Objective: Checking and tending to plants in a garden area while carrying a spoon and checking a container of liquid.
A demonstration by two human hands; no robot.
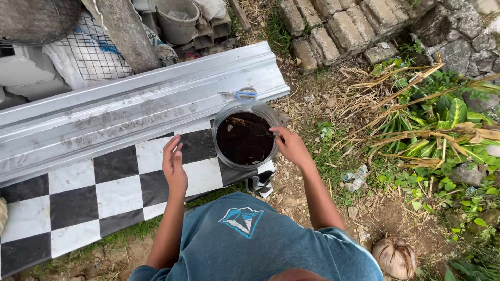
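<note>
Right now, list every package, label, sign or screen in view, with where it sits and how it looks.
Jar: clear round container of dark soil on the checkered board, right hand at its rim, left hand beside it.
Crumpled wrapper: clear plastic on the ground right of the jar.
Bucket: grey, round, top of view.
Shirt logo: blue and white, angular.
No signs or screens.

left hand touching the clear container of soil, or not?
Apart. The head view shows the left hand raised over the checkered board, with board squares visible between its fingers and the clear container.
</note>
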